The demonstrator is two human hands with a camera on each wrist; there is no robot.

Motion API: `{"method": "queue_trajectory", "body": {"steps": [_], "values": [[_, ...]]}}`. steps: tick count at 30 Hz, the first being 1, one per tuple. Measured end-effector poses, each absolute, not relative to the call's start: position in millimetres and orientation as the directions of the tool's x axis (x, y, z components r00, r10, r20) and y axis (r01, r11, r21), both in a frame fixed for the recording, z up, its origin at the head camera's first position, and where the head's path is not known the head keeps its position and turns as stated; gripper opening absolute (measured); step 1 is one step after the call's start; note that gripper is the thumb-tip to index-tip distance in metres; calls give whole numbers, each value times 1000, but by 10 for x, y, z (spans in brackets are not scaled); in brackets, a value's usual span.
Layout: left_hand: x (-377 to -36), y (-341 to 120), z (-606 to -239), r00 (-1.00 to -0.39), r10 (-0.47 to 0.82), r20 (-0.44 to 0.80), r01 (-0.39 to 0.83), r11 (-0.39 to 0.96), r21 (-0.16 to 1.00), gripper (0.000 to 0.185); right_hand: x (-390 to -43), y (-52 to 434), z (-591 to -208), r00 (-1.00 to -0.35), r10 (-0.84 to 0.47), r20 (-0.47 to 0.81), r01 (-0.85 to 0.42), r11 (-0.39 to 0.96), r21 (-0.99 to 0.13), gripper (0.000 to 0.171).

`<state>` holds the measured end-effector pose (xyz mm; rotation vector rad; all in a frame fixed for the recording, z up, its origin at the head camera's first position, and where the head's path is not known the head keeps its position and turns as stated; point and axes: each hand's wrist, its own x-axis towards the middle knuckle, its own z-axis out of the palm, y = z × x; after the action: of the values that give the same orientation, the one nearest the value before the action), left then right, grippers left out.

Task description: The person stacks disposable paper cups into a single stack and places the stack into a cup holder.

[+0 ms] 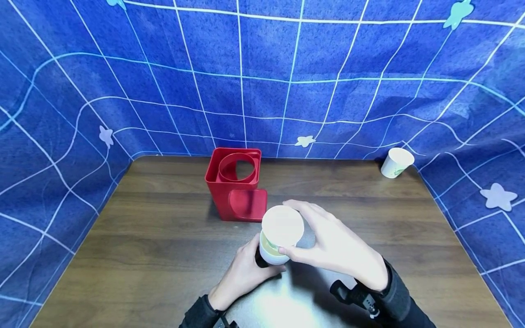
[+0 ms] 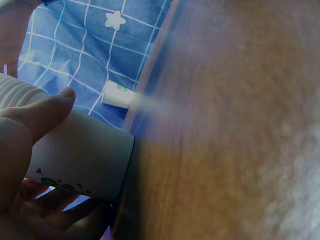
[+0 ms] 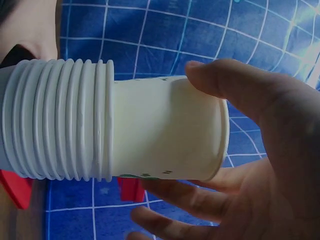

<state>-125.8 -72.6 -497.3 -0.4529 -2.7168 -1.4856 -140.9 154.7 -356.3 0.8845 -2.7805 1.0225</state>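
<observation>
My left hand [image 1: 248, 271] grips a stack of white paper cups [image 1: 274, 255] near the table's front middle. In the right wrist view, the stack's many nested rims [image 3: 60, 120] face a single paper cup [image 3: 165, 130]. My right hand [image 1: 336, 243] holds this cup between thumb and fingers, one end at the stack's mouth. From above, the single cup covers part of the opening, so I cannot tell how deep it sits. Small green prints show on the stack's outer wall [image 2: 85, 155] in the left wrist view, where my left thumb lies along its side.
Behind the hands stands a red plastic holder [image 1: 223, 200] with a square box, a round ring and a low front tray. Another white paper cup [image 1: 397, 163] stands at the table's far right corner. Blue patterned cloth [image 1: 262, 91] borders the wooden table [image 1: 135, 246].
</observation>
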Motion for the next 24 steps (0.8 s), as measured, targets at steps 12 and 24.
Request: {"method": "queue_trajectory", "body": {"steps": [12,24], "values": [[-1258,-726,-4982,-953,248,172,280,512,812,73,-1449,1528,-3638,-837,-534,121,-493,641,-588,68],[-1257,-721,-4978,-956,240,171,274,510,816,78,-1480,1496,-3700,-816,-572,82,-510,647,-567,68]]}}
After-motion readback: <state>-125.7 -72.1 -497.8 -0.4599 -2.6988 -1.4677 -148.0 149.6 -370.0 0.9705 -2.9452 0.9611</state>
